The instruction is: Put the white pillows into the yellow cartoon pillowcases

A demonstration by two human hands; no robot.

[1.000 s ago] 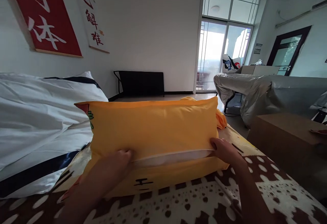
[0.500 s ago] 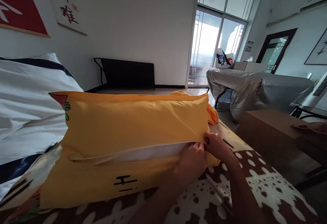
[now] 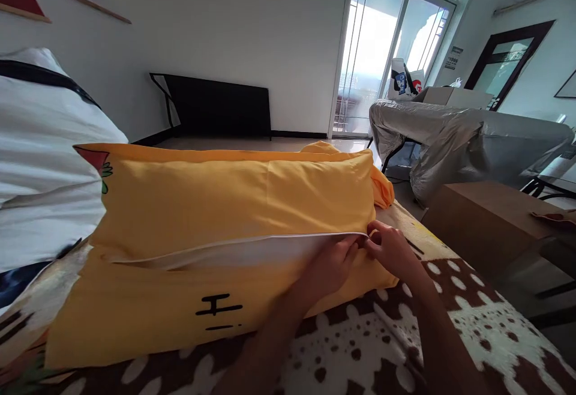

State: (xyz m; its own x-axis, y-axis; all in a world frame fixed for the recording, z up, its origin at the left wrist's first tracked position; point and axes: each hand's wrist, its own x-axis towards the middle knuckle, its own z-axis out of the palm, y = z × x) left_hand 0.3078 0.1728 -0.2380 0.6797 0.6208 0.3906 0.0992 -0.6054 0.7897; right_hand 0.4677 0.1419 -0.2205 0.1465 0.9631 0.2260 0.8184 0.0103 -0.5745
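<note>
A long yellow pillow [image 3: 234, 194] lies across the bed, its cover gaping along a slit with a white edge. White inner material [image 3: 252, 251] shows through that slit. At the slit's right end, my left hand [image 3: 330, 266] is closed on the cover's edge, fingertips partly hidden by the fabric. Right beside it, my right hand [image 3: 392, 248] pinches the same cover at the corner of the slit. Any zipper pull between the fingers is too small to make out. Black lettering [image 3: 219, 306] marks the pillow's lower front.
Beneath the pillow is a brown and white patterned blanket [image 3: 346, 353]. A white pillow [image 3: 49, 161] with dark bands leans at the left. To the right stand a cardboard box [image 3: 486, 215] and a table under plastic sheeting [image 3: 477, 143]. A black panel [image 3: 220, 107] rests by the wall.
The view has tilted slightly down. My left hand has drawn a little out of the slit, and both hands stay close together at its right end.
</note>
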